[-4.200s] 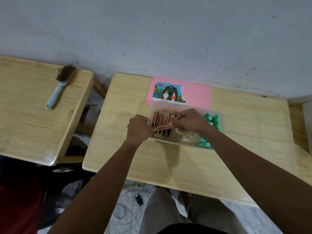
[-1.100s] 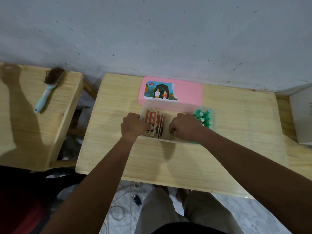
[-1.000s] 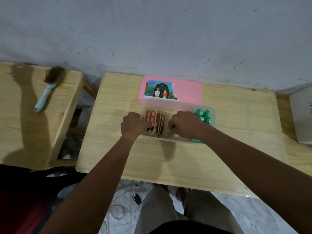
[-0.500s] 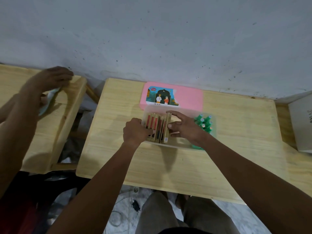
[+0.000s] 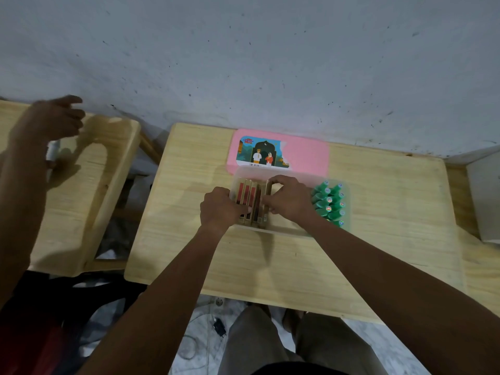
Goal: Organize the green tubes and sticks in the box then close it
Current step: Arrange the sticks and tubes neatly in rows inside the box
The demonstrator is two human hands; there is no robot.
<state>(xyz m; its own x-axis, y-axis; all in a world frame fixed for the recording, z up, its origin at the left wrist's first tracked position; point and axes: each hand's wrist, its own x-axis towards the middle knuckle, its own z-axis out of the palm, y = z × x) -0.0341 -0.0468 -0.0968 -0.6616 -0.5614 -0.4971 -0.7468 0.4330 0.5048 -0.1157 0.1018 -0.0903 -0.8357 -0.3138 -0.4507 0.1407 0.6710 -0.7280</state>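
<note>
- Clear box [image 5: 281, 227] sits open at centre frame on a wooden table [image 5: 270, 266], long side across the frame.
- Pink lid [image 5: 305, 158] lies flat just behind the box, toward the grey wall [image 5: 270, 63]; picture label on its left half.
- Sticks [image 5: 251, 196]: tan with red faces, packed side by side in the left part of the box.
- Green tubes [image 5: 328, 203]: clustered at the right end of the box, caps toward the upper right.
- Left hand [image 5: 220, 209]: fingers curled, at the left side of the stick row, thumb across the near ends.
- Right hand [image 5: 290, 201]: fingers curled over the rightmost stick, pressing it against the row.
- Bare box floor shows between the sticks and the tubes, partly under the right hand.
- Upper left: another person's hand [image 5: 51, 123], fingers loosely bent, over a second wooden table [image 5: 81, 198].
</note>
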